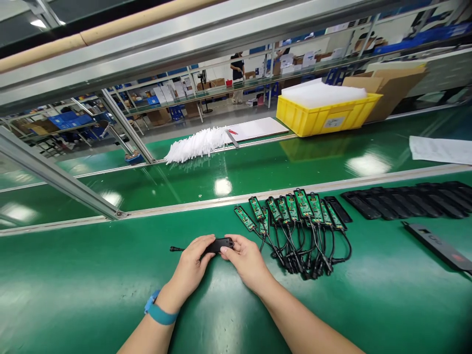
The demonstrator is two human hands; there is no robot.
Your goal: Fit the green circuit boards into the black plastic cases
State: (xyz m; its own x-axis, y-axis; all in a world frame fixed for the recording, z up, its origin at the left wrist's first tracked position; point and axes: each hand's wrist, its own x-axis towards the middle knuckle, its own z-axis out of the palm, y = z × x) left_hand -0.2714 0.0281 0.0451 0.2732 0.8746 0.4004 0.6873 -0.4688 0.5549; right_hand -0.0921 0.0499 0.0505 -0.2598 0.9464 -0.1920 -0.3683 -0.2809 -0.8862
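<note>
Both my hands hold one black plastic case (218, 245) above the green bench (92, 285). My left hand (195, 258) grips its left end, where a short black cable with a connector (177, 249) sticks out. The fingers of my right hand (245, 258) pinch the right end, thumb on the near face. A blue band is around my left wrist. To the right of my hands lies a group of open black cases with green circuit boards (303, 204), their black cables (295, 260) bunched toward me.
A row of black covers (405, 200) and a grey tool with a red mark (438, 243) lie at the right. Beyond the bench ledge are white strips (199, 145), a yellow crate (328, 115) and a white sheet (442, 150). A metal post (62, 179) stands left. A person (238, 69) stands far back.
</note>
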